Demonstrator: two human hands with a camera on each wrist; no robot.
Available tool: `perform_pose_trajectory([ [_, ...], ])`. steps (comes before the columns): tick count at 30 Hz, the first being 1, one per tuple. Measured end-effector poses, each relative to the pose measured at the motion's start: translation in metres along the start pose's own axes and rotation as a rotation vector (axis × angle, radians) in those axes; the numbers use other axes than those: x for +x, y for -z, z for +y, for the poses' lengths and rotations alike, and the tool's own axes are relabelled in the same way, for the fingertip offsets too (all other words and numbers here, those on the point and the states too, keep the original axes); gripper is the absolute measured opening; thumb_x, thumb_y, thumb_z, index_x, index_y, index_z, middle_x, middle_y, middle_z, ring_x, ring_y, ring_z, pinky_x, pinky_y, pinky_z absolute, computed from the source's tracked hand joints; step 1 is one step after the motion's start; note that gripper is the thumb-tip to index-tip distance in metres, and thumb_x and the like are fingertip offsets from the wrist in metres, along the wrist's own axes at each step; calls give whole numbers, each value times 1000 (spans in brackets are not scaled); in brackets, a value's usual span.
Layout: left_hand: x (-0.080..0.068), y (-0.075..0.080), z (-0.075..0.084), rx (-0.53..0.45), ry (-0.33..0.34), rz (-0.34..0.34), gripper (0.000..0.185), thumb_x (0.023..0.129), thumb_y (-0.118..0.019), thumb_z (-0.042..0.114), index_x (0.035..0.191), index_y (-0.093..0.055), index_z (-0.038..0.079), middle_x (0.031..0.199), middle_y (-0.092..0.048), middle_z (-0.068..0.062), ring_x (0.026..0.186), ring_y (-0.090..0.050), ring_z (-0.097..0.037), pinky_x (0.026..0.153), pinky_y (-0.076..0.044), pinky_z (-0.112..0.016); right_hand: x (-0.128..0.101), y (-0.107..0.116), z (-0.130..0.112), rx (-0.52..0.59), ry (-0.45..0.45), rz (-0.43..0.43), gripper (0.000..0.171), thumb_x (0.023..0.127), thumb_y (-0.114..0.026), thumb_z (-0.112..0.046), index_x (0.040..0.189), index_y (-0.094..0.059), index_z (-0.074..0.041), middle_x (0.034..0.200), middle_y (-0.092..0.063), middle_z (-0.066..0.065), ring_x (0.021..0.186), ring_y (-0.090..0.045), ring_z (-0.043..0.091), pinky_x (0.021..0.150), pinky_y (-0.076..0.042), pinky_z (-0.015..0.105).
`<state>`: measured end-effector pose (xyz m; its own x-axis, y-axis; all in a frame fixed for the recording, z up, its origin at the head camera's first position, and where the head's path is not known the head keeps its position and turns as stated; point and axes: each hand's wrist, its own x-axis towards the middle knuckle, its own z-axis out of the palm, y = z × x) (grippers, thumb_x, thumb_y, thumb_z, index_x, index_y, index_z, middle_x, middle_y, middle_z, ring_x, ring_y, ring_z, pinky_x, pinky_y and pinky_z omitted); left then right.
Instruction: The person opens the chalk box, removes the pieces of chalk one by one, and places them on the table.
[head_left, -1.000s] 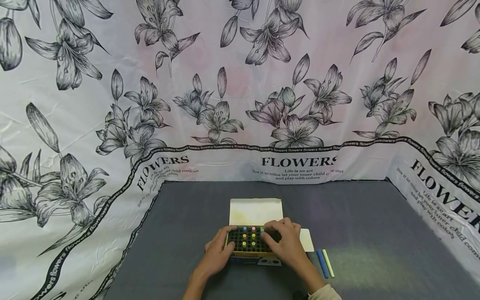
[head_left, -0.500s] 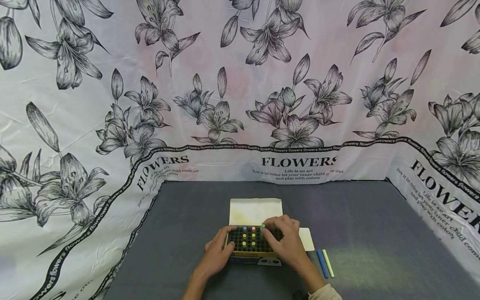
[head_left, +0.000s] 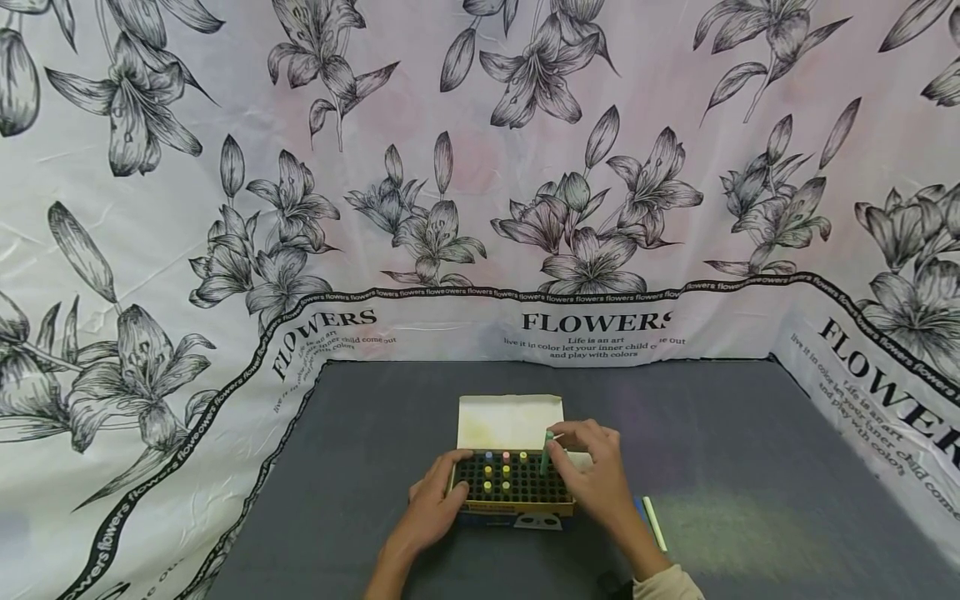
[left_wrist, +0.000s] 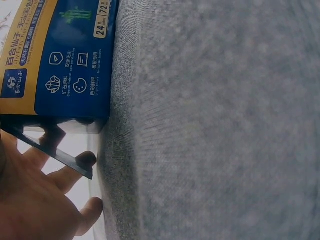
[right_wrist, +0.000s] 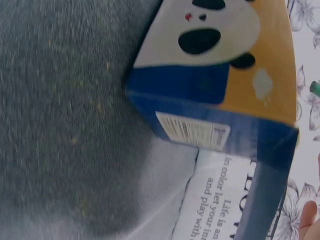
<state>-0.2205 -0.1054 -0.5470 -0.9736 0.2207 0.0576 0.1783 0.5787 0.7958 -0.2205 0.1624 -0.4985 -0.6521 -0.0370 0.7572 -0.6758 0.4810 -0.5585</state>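
Head view: right hand (head_left: 596, 475) pinches green chalk stick (head_left: 547, 452) above chalk box (head_left: 512, 487); left hand (head_left: 435, 500) grips box's left side.

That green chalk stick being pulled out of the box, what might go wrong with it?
The right hand pinches the green chalk stick only near its top, so it might snap or slip. The left hand holds just one side of the chalk box, which could tip. Loose sticks by the wrist might get knocked.
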Motion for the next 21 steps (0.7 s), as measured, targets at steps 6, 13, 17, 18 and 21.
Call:
perform_pose_trajectory([
  [6, 1, 0, -1, -7, -3, -3, 44, 101, -48, 25, 144, -48, 36, 147, -52, -3, 113, -52, -21, 94, -27, -61, 2, 14, 3, -9, -28, 19, 24, 83, -76, 4, 102, -74, -9, 79, -72, -2, 76, -63, 7, 90, -25, 31],
  [13, 1, 0, -1, -21, -2, -8, 44, 102, -48, 24, 145, -48, 34, 150, -50, -5, 128, -52, -27, 99, -25, -66, 0, 29, 12, -30, -25, 81, 26, 80, -76, 7, 101, -75, -7, 76, -71, -1, 72, -61, 4, 89, -27, 27],
  [17, 1, -1, -1, -5, 2, -2, 44, 101, -48, 24, 144, -48, 34, 148, -51, -4, 119, -53, -23, 96, -27, -61, -1, 39, 17, -58, -40, 84, 26, 81, -76, 7, 102, -75, -7, 73, -72, 0, 71, -61, 1, 90, -28, 28],
  [18, 1, -1, -1, -1, 2, -2, 44, 101, -48, 24, 144, -48, 35, 147, -52, -3, 116, -53, -22, 94, -27, -60, -2, 41, 18, -59, -39, 82, 26, 81, -76, 7, 102, -75, -7, 72, -72, 0, 71, -61, 1, 90, -28, 28],
  [21, 1, -1, -1, 10, 3, 0, 44, 102, -48, 24, 144, -47, 36, 146, -52, -2, 111, -52, -20, 92, -27, -57, -3, 49, 20, -56, -35, 91, 27, 80, -75, 9, 103, -75, -7, 70, -72, -1, 70, -61, 1, 90, -28, 29],
])
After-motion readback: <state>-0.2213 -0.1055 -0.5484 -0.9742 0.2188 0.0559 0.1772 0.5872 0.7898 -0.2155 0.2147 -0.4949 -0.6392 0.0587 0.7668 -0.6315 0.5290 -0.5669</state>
